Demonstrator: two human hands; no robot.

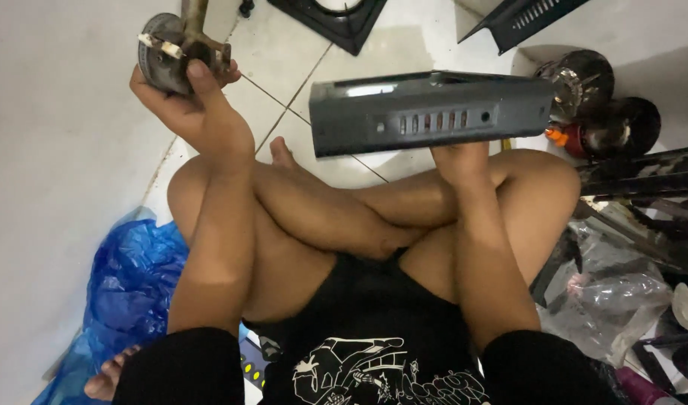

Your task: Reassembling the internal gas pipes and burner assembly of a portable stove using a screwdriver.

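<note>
Above the crossed legs [344,217], one dark grey metal panel [430,111] hangs level, long and box-edged, with a row of small slots along its face; the right hand [460,161] grips its lower edge from beneath, forearm rising straight from the lap; left of the panel, the left hand [190,101] is lifted high, fingers wrapped round one round, grimy metal burner part [171,49] with a stem; beside the left thigh lies one blue plastic bag [134,277].
</note>
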